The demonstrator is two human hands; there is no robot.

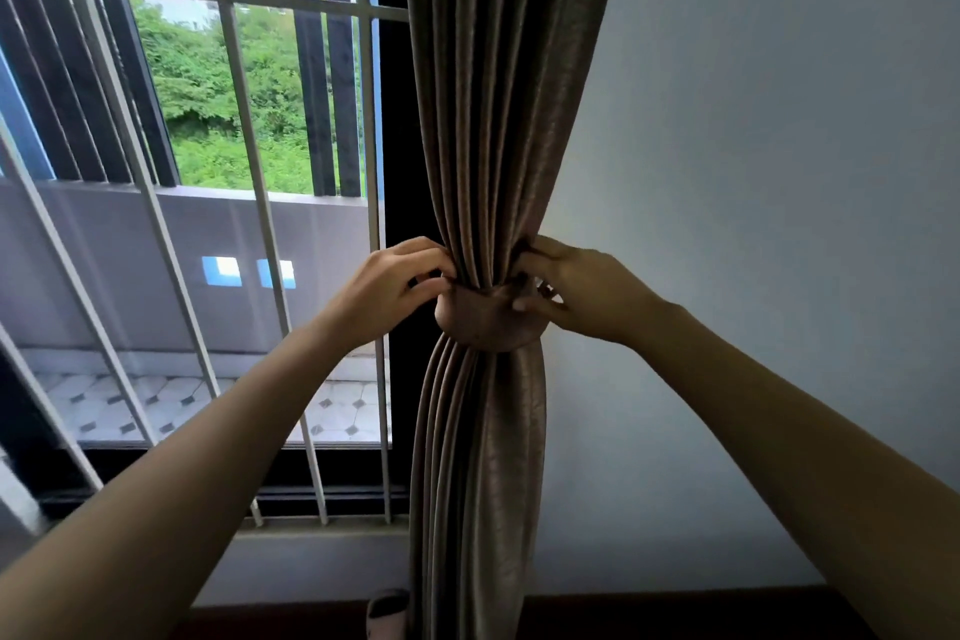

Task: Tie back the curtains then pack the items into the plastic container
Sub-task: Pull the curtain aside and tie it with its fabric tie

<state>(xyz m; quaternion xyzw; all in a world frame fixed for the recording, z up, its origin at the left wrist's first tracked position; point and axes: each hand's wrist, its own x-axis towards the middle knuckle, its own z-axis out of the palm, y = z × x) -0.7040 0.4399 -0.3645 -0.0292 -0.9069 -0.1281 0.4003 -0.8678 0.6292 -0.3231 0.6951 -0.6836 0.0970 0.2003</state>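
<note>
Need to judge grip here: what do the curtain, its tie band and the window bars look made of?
Curtain: woven fabric, taupe, soft sheen along its pleats; possibly heavy polyester. Tie band: seemingly the same cloth, smooth and taut around the gathered folds. Window bars: probably painted metal, white, thin and straight.

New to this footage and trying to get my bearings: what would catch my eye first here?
The brown curtain, gathered into one bunch at centre and cinched at mid-height by a matching tieback. The left hand and right hand pinch at the tieback's top edge from either side. Left of the curtain, white window bars cross a view of a balcony and green trees.
</note>
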